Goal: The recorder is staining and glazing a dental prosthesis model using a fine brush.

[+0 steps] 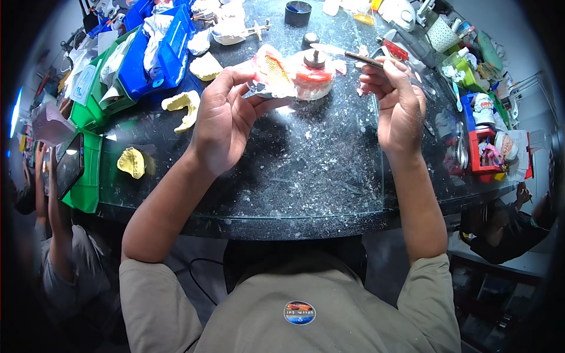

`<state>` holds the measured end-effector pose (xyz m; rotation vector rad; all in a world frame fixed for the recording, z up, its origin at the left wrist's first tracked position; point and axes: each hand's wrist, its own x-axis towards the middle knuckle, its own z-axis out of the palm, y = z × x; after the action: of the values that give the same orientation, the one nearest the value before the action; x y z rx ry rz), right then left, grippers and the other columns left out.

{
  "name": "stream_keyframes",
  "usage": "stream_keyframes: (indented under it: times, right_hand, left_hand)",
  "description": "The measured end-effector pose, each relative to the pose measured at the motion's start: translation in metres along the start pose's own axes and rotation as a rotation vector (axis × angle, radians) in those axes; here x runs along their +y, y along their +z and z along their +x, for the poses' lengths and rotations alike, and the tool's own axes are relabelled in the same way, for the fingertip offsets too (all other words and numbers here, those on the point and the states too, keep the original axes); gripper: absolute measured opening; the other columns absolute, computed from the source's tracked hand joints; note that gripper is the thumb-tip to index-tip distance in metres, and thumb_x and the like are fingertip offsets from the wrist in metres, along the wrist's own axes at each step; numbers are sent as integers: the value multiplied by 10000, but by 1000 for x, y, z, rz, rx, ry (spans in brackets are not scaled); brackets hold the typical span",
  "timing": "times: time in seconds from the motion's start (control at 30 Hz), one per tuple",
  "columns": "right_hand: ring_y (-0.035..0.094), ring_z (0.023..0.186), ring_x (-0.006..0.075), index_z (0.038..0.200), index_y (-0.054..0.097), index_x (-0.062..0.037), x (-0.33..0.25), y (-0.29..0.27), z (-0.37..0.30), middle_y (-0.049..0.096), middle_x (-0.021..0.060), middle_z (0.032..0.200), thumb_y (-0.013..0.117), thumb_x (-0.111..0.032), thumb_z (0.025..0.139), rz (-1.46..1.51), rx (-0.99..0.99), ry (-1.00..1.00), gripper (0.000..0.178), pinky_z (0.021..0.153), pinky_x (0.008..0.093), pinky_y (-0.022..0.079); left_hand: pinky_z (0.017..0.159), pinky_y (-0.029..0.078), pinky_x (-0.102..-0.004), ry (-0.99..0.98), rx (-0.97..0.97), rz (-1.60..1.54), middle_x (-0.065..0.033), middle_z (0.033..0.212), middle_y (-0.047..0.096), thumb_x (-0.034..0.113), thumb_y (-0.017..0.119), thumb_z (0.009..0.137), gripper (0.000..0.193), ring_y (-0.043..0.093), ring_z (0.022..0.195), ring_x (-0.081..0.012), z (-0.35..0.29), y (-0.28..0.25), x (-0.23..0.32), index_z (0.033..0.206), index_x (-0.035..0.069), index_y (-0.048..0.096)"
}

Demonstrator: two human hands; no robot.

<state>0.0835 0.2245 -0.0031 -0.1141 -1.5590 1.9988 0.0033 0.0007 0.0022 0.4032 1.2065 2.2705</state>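
My left hand (pixel 226 115) is closed on a dental cast (pixel 274 73), pale at its edges, with pink material and a yellow-orange mesh-like patch on its upper face. In my right hand (pixel 400 97) is a wax knife (pixel 366 58), held like a pen with its blade pointing left. That blade lies across the top of a squat lamp (pixel 313 79), which has a metal neck and a clear base with red-pink contents. Whether the lamp burns I cannot tell. Just behind the lamp's neck sits a small dark cap (pixel 310 40).
Yellow plaster casts (pixel 130 163) lie left of my left arm, near green bins (pixel 88 176) and blue bins (pixel 168 50). A black cup (pixel 298 14) stands at the back. Red box (pixel 484 159) and tools crowd the right. White scraps litter the dark tabletop (pixel 294 170). Other people sit at both sides.
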Motion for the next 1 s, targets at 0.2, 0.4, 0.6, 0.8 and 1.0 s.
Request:
stream_keyframes:
  times: [0.2, 0.4, 0.6, 0.8, 1.0]
  right_hand:
    - [620, 707, 175, 970, 582, 39, 5, -13, 4, 646, 138, 816, 513, -140, 877, 51, 11, 95, 213, 675, 276, 489]
    - [609, 621, 154, 902, 615, 39, 13, -16, 6, 646, 117, 743, 537, -121, 846, 21, 66, 186, 187, 595, 260, 477]
    - [621, 636, 153, 891, 618, 33, 16, -18, 4, 646, 113, 748, 545, -103, 843, 62, 64, 166, 162, 625, 258, 505]
    - [636, 666, 159, 878, 617, 32, 16, -17, 4, 648, 104, 762, 545, -89, 840, 69, 77, 147, 146, 621, 276, 525]
    - [645, 688, 165, 870, 615, 23, 17, -19, 5, 647, 108, 809, 544, -80, 840, 78, 72, 132, 129, 616, 281, 536]
  left_hand:
    - [956, 445, -493, 8, -5, 9, -248, 1162, 550, 116, 301, 919, 334, 573, 1047, -369, 0, -2, 0, 1141, -98, 430]
    - [988, 414, -453, -59, 13, -87, -250, 1168, 548, 224, 317, 902, 465, 573, 1053, -348, 6, -10, -4, 1201, -120, 411]
    - [1002, 389, -440, -67, 16, -75, -250, 1147, 565, 256, 301, 899, 514, 560, 1073, -336, 5, -6, -2, 1215, -137, 402]
    - [998, 390, -437, -96, -5, -86, -243, 1147, 567, 258, 303, 900, 514, 557, 1075, -333, 6, -6, -2, 1217, -133, 405]
    - [1001, 387, -447, -90, 5, -91, -246, 1166, 553, 256, 302, 898, 513, 552, 1081, -337, 6, -5, -1, 1215, -135, 405]
